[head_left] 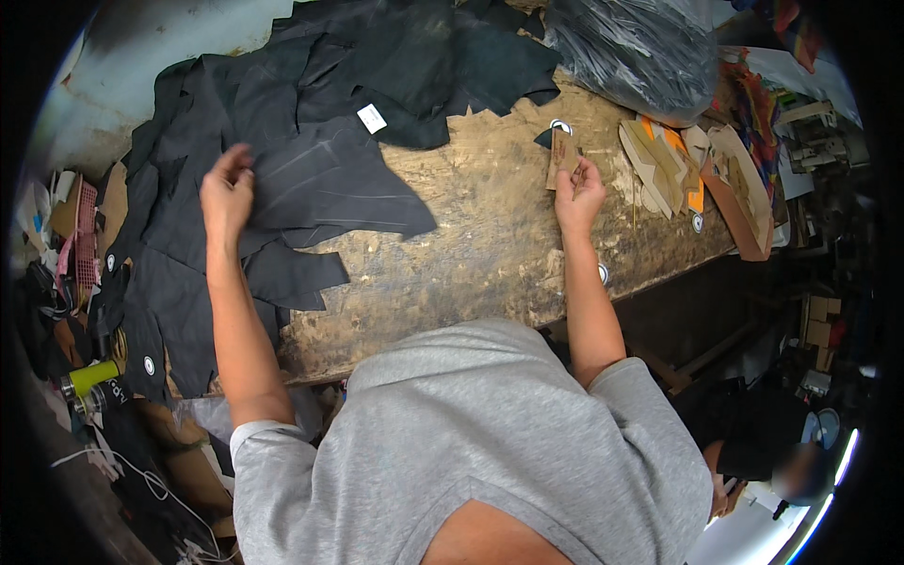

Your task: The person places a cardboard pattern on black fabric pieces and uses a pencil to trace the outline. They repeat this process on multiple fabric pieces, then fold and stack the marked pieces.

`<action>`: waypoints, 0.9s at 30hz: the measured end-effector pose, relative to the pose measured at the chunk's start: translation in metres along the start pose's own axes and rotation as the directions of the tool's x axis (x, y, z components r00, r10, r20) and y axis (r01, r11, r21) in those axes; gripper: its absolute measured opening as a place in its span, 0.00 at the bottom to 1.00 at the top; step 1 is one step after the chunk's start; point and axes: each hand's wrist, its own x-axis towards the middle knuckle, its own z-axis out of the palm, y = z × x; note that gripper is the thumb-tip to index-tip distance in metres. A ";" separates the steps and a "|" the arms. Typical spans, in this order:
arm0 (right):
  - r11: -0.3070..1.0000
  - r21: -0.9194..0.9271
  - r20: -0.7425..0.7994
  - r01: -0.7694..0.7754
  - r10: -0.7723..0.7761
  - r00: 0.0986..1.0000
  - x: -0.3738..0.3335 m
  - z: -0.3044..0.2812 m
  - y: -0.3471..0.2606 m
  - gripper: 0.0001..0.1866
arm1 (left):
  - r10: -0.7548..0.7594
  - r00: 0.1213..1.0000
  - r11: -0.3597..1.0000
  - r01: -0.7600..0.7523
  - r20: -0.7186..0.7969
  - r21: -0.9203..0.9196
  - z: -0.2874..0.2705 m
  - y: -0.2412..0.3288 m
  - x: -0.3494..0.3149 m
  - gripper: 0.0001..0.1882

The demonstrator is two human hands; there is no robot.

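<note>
Shirt (490,414) lies nearest my head camera. Right hand (581,195) pinches card (562,153); left hand (228,195), well apart, half-curls over sheet (315,179), grip I cannot tell. Step, I judge: pattern handling; next likely calls for laying card flat on sheet.

The table (471,235) is of wood, and its surface looks rough, scratched and worn. The sheets (273,188) look matt, like leather or cloth; one cannot tell which. The card (560,155) seems to be matt cardboard. The bag (631,56) is of thin plastic, wrinkled and glossy. The label (372,119) looks like smooth paper. The shirt (508,405) is of soft, matt cloth.
</note>
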 end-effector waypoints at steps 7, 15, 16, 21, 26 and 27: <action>0.999 -0.005 0.025 -0.035 0.036 0.999 0.001 0.000 -0.001 0.13 | -0.089 0.996 0.994 0.090 0.006 -0.059 0.093 0.054 0.056 0.41; 0.996 0.081 0.066 -0.046 0.041 0.997 0.002 -0.002 0.003 0.13 | -0.506 0.759 0.162 0.551 0.410 -0.819 0.183 0.069 0.122 0.29; 0.996 0.079 0.067 -0.049 0.043 0.997 0.002 -0.002 0.004 0.13 | -0.539 0.767 0.266 0.546 0.347 -0.794 0.186 0.073 0.125 0.34; 0.997 0.063 0.057 -0.046 0.043 0.997 0.001 -0.001 0.009 0.14 | -0.209 0.978 0.972 0.210 -0.020 0.102 0.179 0.081 0.120 0.64; 0.996 0.084 0.021 -0.041 0.039 0.999 0.001 0.000 0.012 0.15 | -0.172 0.967 0.968 0.130 0.189 0.216 0.166 0.072 0.133 0.54; 0.995 0.094 0.028 -0.036 0.033 0.999 0.001 0.000 0.013 0.15 | -0.149 0.968 0.976 0.111 0.201 0.186 0.166 0.073 0.134 0.51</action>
